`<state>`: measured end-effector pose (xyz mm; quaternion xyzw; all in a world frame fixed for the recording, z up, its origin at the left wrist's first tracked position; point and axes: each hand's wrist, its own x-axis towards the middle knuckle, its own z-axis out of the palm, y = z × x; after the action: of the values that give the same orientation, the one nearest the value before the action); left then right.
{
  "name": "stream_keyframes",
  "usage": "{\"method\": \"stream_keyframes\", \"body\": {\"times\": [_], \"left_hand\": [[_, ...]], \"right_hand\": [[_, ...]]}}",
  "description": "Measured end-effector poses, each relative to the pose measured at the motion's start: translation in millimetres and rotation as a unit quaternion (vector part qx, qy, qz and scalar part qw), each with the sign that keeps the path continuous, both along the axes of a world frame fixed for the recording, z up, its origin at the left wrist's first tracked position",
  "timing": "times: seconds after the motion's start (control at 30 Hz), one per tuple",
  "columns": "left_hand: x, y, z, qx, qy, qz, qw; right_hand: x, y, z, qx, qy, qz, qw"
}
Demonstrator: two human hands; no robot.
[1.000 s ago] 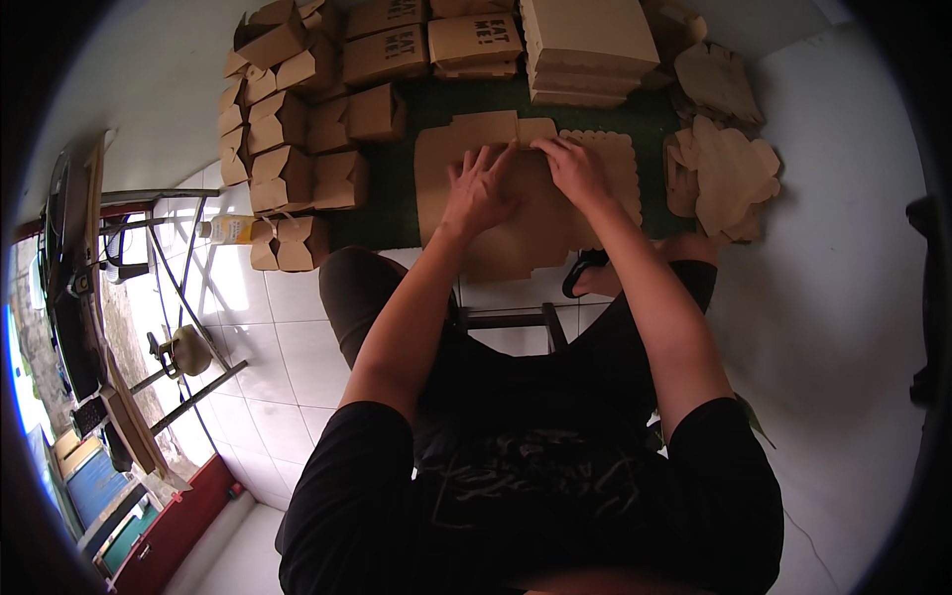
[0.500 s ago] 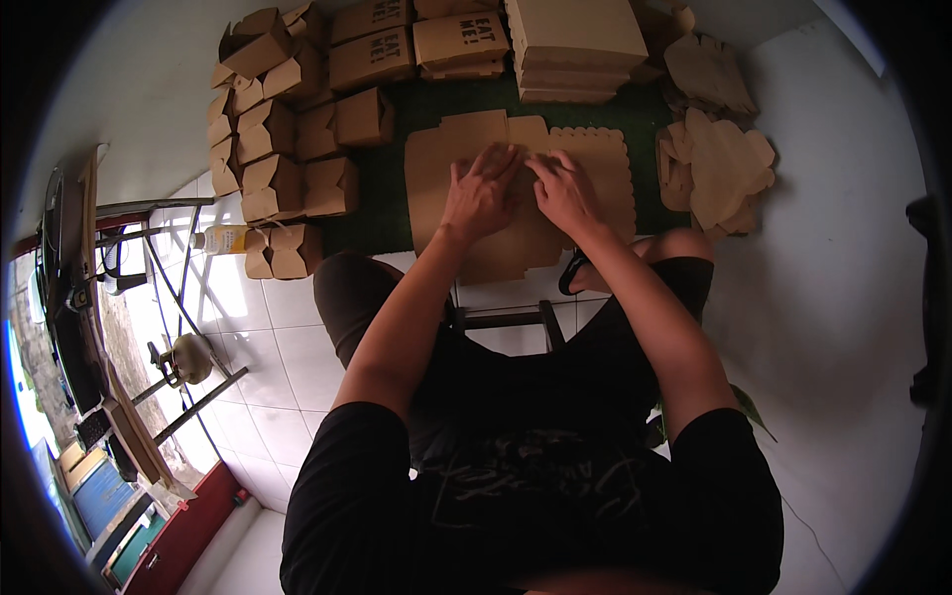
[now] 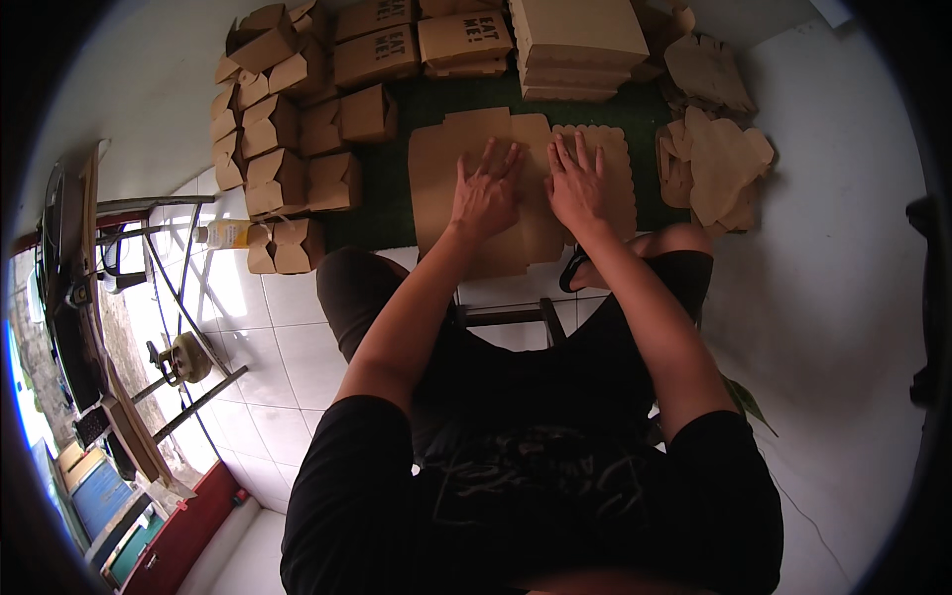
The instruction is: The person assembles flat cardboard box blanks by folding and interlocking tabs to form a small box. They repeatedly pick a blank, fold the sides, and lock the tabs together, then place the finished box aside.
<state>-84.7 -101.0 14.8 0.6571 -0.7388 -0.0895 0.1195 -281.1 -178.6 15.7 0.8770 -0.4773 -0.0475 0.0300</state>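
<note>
An unfolded brown cardboard box blank [image 3: 433, 188] lies flat in front of me, with a scalloped edge along its right side. My left hand [image 3: 486, 190] rests on its middle panel, fingers spread and pointing away from me. On the right part of the blank, beside the scalloped panel, my right hand [image 3: 577, 183] lies palm down with its fingers stretched out. Neither hand grips anything. The palms and the cardboard under them are hidden.
Folded brown boxes [image 3: 273, 178] are stacked at the left on a green mat [image 3: 436, 97]. Flat printed boxes [image 3: 377, 55] and a tall cardboard stack [image 3: 580, 40] stand at the back. Loose cut pieces [image 3: 719, 164] lie right. A bottle [image 3: 226, 234] stands beside the left boxes.
My right hand has moved to the right across the blank, away from the left hand, and its fingers have straightened. My left hand's fingers have spread, and it has shifted slightly.
</note>
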Motion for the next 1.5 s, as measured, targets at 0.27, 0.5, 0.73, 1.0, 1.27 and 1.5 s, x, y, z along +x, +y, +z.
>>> {"method": "stream_keyframes", "body": {"times": [0.27,0.5,0.73,1.0,1.27,1.5], "left_hand": [[-2.4,1.9,1.4,0.028,0.007,0.014,0.999],[0.7,0.1,-1.9,0.050,0.008,0.010,0.999],[-0.3,1.7,-2.9,0.057,-0.007,0.013,0.998],[-0.9,1.8,-2.3,0.050,0.009,0.013,0.999],[4.5,3.3,-6.9,0.011,0.062,0.016,0.998],[5.6,-1.7,-2.1,0.030,0.091,0.017,0.995]], "right_hand": [[20.6,7.9,6.0,-0.002,0.008,0.015,1.000],[-7.2,-2.8,8.7,0.007,-0.006,-0.031,0.999],[-17.6,-2.9,3.1,0.018,-0.030,-0.054,0.998],[-23.6,-13.7,3.4,0.062,-0.022,-0.044,0.997],[-29.6,-18.8,9.6,0.097,0.000,-0.045,0.994],[-30.2,-22.5,6.6,0.096,0.001,-0.041,0.994]]}}
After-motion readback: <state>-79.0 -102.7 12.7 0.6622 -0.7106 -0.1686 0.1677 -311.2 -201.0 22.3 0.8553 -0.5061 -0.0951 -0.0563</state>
